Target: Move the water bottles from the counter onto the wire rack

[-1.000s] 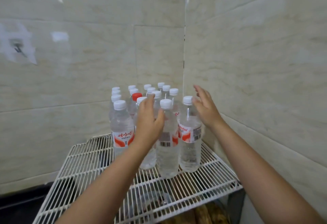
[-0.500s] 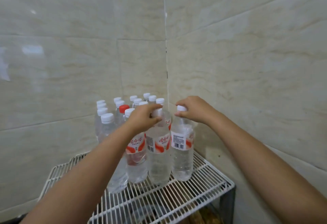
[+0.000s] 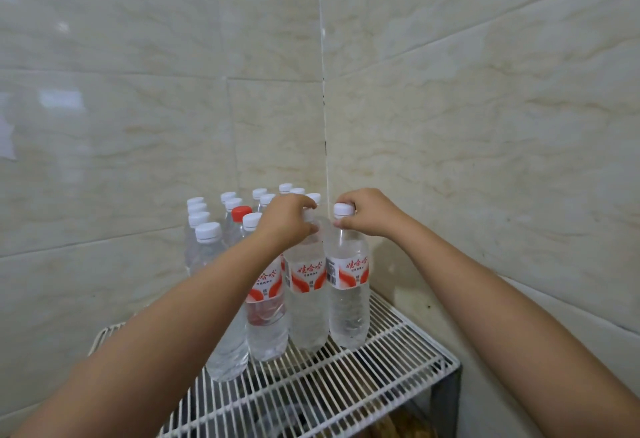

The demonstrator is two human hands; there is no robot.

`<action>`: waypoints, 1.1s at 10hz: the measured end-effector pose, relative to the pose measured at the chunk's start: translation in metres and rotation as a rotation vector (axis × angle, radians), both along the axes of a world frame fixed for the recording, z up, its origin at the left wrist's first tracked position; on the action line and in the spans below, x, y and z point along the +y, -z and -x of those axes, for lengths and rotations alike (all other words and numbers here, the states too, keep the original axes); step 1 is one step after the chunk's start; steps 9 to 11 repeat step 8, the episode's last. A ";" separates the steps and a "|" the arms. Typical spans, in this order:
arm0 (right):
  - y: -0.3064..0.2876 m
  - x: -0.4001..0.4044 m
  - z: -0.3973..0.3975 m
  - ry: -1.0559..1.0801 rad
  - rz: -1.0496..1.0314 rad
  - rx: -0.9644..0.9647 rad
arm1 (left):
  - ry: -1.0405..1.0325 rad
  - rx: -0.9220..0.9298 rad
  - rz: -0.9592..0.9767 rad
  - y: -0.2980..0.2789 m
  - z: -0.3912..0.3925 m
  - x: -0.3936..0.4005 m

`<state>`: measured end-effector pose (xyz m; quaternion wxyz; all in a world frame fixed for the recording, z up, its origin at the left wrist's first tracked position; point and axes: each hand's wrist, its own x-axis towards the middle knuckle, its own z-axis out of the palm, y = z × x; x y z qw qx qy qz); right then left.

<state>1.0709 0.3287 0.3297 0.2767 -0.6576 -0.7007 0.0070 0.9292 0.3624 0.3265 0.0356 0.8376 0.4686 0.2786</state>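
The room is evenly and fairly brightly lit, with a soft, slightly greenish cast. Glossy wall tiles (image 3: 485, 126) catch the light: small bright glints sit near the top by the corner seam and at the far left, and a pale rectangular reflection lies on the left wall. Shadows are faint, only a soft darkening under the wire rack (image 3: 346, 396). Tile lines bow toward the edges from the wide lens. The forearms nearest the camera look slightly soft.

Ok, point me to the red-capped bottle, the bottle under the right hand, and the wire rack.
red-capped bottle (image 3: 241, 212): head view, on its red cap.
bottle under the right hand (image 3: 348, 273): head view, on its label.
wire rack (image 3: 346, 389): head view, on bare front wires.
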 end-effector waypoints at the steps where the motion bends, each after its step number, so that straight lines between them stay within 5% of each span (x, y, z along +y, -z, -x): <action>1: 0.002 0.013 0.006 0.014 -0.017 -0.003 | -0.034 0.053 -0.016 -0.004 0.002 0.006; 5: 0.015 0.035 0.008 0.034 -0.054 0.060 | -0.073 0.157 -0.052 0.011 -0.004 0.019; 6: 0.023 0.029 0.009 0.045 -0.071 0.057 | -0.086 0.220 -0.286 0.022 0.001 0.012; 7: 0.033 0.025 0.006 -0.011 -0.070 0.129 | -0.124 0.203 -0.743 0.041 0.012 0.018; 8: 0.040 0.016 0.003 -0.030 -0.087 0.143 | -0.263 0.128 -0.808 0.068 0.035 0.023; 11: 0.040 0.016 0.003 -0.030 -0.087 0.143 | -0.263 0.128 -0.808 0.068 0.035 0.023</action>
